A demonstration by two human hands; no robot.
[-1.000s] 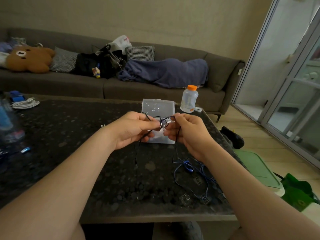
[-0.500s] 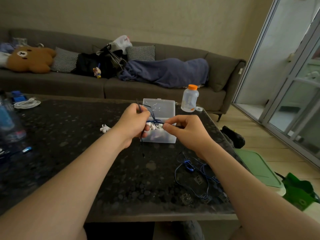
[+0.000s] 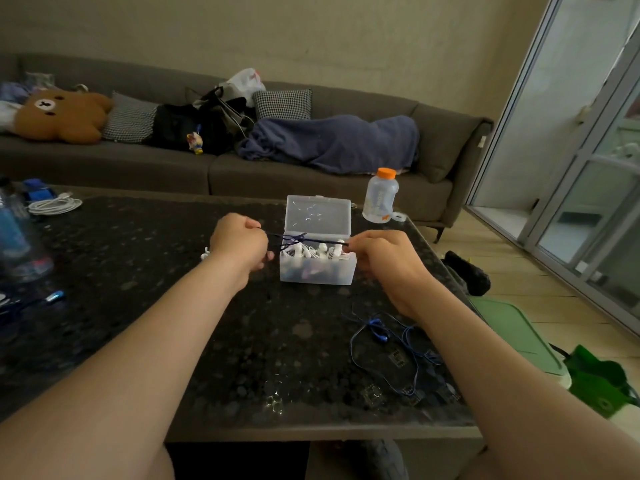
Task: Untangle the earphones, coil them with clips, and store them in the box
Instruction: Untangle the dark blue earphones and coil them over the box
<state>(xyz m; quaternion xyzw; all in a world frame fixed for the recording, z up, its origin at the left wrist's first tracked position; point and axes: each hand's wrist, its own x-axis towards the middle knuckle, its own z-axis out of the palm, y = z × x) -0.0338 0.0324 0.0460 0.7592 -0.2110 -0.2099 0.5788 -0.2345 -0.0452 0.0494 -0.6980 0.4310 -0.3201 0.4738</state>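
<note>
A dark blue earphone cord (image 3: pixel 294 240) is stretched taut above an open clear plastic box (image 3: pixel 317 273). My left hand (image 3: pixel 239 242) grips one end to the left of the box, and my right hand (image 3: pixel 382 259) pinches the other end at the box's right side. The cord has a small knot or loop near its middle. White earphones (image 3: pixel 313 252) lie inside the box. A second blue earphone set (image 3: pixel 379 336) lies loose and tangled on the dark table (image 3: pixel 138 306) under my right forearm, with small clear clips (image 3: pixel 372 396) near it.
An orange-capped bottle (image 3: pixel 381 197) stands behind the box. A coiled white cable (image 3: pixel 53 205) and a blurred blue bottle (image 3: pixel 15 244) are at the far left. A small white item (image 3: pixel 205 254) peeks out beside my left wrist. A sofa runs behind the table.
My hands have moved apart, pulling the dark cord from a bunched loop into a straight line over the box. The loose cord that hung below my hands has been drawn up.
</note>
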